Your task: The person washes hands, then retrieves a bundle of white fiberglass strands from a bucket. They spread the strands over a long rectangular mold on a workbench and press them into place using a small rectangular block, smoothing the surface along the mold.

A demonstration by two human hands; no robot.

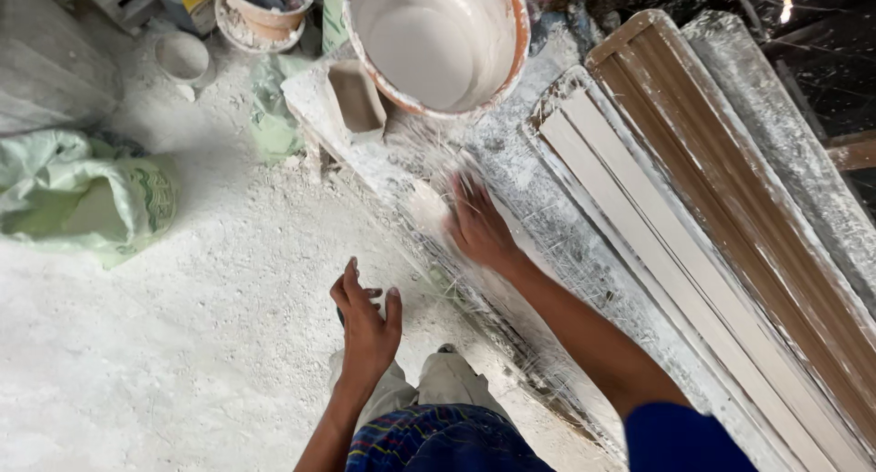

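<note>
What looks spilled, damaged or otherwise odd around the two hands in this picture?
White powder is spilled all over the floor. The green sack lies slumped on it. The big bucket has a plaster-crusted rim. The right hand presses fibres on the wet mould; the left hand hangs free.

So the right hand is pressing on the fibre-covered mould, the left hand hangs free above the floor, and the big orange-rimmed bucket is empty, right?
Not quite: the bucket is not empty; the head view shows it filled with white liquid plaster. The rest stands: the right hand presses on the fibre-covered mould and the left hand hangs free above the floor.
</note>
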